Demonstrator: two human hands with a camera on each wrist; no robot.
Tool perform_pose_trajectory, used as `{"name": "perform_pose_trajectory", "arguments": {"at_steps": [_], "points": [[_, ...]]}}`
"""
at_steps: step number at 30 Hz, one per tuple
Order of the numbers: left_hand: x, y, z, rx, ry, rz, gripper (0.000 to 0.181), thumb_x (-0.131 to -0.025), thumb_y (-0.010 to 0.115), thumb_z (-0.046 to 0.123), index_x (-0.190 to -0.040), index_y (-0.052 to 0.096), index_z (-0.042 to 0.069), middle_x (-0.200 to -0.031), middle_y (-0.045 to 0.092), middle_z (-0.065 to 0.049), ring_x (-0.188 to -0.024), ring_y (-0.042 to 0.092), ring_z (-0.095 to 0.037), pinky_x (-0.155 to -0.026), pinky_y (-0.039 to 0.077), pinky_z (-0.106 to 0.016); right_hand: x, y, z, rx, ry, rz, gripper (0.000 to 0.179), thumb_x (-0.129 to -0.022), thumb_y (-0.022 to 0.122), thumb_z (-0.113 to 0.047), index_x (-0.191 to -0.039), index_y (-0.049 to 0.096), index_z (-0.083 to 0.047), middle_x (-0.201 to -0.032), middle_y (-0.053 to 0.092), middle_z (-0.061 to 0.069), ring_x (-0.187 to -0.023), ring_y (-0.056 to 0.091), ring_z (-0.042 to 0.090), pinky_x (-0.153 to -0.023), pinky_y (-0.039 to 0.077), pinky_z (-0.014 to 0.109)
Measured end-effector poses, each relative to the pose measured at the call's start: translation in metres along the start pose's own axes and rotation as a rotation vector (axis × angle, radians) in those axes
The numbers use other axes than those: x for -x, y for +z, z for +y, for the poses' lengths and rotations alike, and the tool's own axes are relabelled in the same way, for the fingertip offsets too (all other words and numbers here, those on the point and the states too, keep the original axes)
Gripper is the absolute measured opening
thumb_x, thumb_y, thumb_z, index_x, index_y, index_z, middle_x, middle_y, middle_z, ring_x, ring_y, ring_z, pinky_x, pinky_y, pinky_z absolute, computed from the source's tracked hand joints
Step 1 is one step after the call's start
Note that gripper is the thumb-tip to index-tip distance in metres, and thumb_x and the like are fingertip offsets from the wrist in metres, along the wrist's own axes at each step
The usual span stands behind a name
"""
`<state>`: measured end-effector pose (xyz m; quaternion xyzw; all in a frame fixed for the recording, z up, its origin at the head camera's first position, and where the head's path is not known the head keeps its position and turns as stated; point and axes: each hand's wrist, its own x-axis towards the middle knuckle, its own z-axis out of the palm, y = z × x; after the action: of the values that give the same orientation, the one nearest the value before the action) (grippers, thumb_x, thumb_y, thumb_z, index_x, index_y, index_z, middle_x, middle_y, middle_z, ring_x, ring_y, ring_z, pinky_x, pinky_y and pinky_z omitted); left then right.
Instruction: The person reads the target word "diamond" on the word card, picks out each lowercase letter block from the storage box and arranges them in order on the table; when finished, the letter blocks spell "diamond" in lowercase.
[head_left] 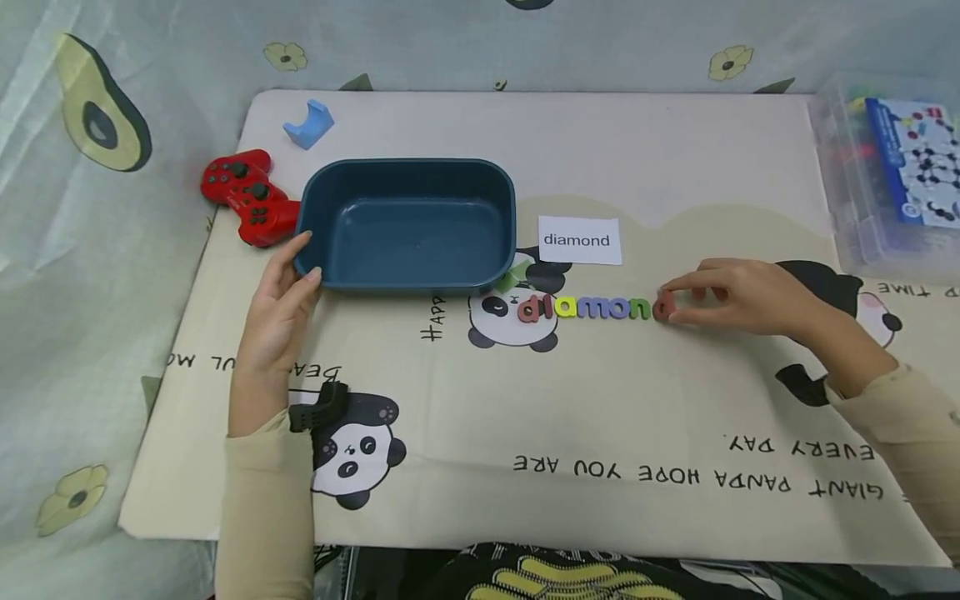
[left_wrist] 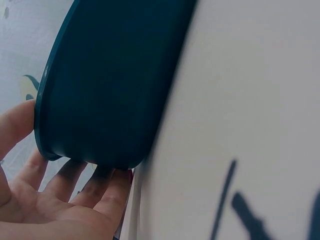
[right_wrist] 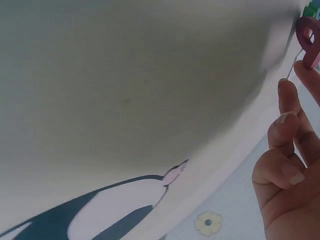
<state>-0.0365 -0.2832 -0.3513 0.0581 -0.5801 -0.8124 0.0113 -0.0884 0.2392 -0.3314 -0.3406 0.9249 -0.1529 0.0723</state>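
A dark blue plastic bin (head_left: pixel 420 271) stands left of centre with nothing inside. My left hand (head_left: pixel 273 312) grips its near left corner, thumb at the rim. In the left wrist view, the fingers reach around the end wall of the bin (left_wrist: pixel 105 100). My right hand (head_left: pixel 738 296) pinches a red letter d (head_left: pixel 663 306) between thumb and fingertips, at the right end of a row of coloured letters (head_left: pixel 592 307). The row reads "diamond" with this letter. In the right wrist view, the red letter (right_wrist: pixel 306 37) sits by the fingertips. Above the row lies a white card (head_left: pixel 580 241) printed "diamond".
A red game controller (head_left: pixel 255 200) lies left of the bin, and a light blue curved block (head_left: pixel 309 125) behind it. A green piece (head_left: pixel 514 275) lies by the bin's near right corner. At the back right stands a clear plastic box (head_left: pixel 855 200) holding a blue printed booklet (head_left: pixel 918 162).
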Motion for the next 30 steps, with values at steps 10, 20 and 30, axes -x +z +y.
{"name": "perform_pose_trajectory", "arguments": {"at_steps": [10,20,30], "points": [[0.002,-0.004,0.002,0.004,0.012,-0.002,0.045,-0.096,0.048,-0.001,-0.14,0.042,0.008,-0.154,0.017,-0.012,-0.136,0.023,-0.025,-0.108,0.026,-0.026,0.003,0.007,-0.007,0.11,0.053,0.003,0.032,-0.071,0.081,-0.042,-0.096,0.07,-0.024,-0.076,0.048,-0.014,-0.063,0.042,0.004,-0.049,0.036,0.025],[0.003,-0.006,0.0,0.009,0.011,0.002,0.045,-0.096,0.049,-0.001,-0.139,0.044,0.009,-0.154,0.018,-0.012,-0.136,0.023,-0.024,-0.108,0.026,-0.026,-0.004,0.017,-0.017,0.144,0.039,0.015,0.036,-0.069,0.082,-0.042,-0.087,0.065,-0.016,-0.081,0.058,-0.005,-0.071,0.054,0.011,-0.054,0.044,0.033],[0.004,-0.008,-0.005,-0.003,-0.01,0.006,0.045,-0.096,0.05,-0.001,-0.14,0.044,0.01,-0.154,0.018,-0.012,-0.135,0.025,-0.026,-0.106,0.029,-0.025,-0.004,0.024,-0.017,0.09,0.036,-0.002,0.027,-0.074,0.078,-0.029,-0.093,0.068,-0.013,-0.081,0.056,-0.005,-0.073,0.053,0.012,-0.057,0.045,0.034]]}}
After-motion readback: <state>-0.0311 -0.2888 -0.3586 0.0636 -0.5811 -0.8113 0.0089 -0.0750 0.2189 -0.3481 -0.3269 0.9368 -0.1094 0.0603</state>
